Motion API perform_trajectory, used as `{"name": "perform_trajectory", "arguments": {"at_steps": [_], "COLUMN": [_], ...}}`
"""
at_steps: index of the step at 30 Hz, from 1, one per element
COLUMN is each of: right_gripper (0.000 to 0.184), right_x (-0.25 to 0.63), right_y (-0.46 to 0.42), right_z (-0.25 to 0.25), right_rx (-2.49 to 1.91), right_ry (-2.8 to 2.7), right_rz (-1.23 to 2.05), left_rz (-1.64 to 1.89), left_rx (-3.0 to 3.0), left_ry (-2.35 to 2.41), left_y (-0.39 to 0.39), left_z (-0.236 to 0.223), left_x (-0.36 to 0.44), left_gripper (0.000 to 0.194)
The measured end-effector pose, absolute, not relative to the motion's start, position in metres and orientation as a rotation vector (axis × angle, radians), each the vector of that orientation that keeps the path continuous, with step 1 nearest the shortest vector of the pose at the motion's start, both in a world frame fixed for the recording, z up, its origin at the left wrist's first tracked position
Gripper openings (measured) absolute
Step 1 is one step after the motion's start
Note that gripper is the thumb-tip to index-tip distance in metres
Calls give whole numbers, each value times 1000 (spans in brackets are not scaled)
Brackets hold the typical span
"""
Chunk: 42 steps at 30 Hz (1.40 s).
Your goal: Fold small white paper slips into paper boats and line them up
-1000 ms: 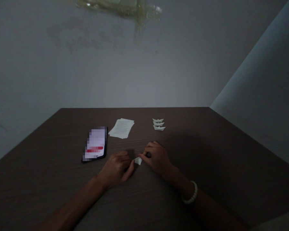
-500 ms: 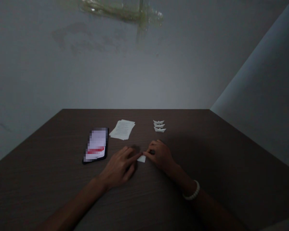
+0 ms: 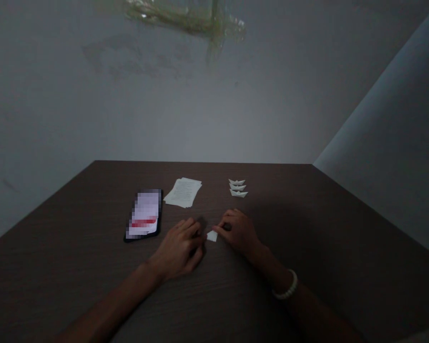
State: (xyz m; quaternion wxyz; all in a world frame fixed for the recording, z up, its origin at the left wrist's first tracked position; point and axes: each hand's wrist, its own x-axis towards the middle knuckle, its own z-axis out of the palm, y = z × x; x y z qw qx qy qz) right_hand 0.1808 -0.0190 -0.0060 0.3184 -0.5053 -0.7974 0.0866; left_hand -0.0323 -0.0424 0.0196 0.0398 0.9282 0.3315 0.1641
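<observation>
A small folded piece of white paper [image 3: 211,236] lies on the dark wooden table between my two hands. My right hand [image 3: 238,231] has thumb and index finger pinched on the paper's upper right corner; a pale beaded bracelet [image 3: 287,288] circles that wrist. To the left of the paper rests my left hand [image 3: 180,250], its fingers bent and somewhat apart, holding nothing. The left fingertips are close to the paper's left edge; whether they touch it I cannot tell.
Beyond my right hand stand three white paper boats [image 3: 238,187] in a short column. A stack of printed paper sheets [image 3: 183,192] lies behind my left hand, with a phone [image 3: 143,214] to its left. A stained wall [image 3: 200,105] rises behind the table [image 3: 214,309].
My left index finger has drawn back left off the paper. My right hand keeps its pinch in nearly the same place. The view has shifted slightly.
</observation>
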Motion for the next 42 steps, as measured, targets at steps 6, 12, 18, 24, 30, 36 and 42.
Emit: {"name": "perform_trajectory", "arguments": {"at_steps": [6,12,18,24,30,36,42], "right_gripper": [17,11,11,9,8,7,13], "right_x": [174,171,171,174,177,177,179], "right_y": [-25,-28,-28,-27,-26,-26,-26], "right_z": [-4,-4,-2,-4,-7,-8,-8], "right_rx": [-1356,-1395,-1402,-1408,-1477,-1469,-1463], "right_ry": [-2065,-2012,-2005,-2000,-1965,-1964,-1989], "right_rz": [209,278,302,284,290,306,277], "left_rz": [524,521,507,502,511,494,520], "left_rx": [2836,2834,2825,2837,2835,2839,2848], "left_ry": [1009,1013,1022,1021,1014,1022,1021], "left_y": [-43,-43,-43,-42,-42,-42,-42], "left_z": [20,21,20,18,18,18,17], "left_x": [-32,-32,-31,-32,-31,-31,-32], "left_gripper": [25,25,25,25,25,25,25]}}
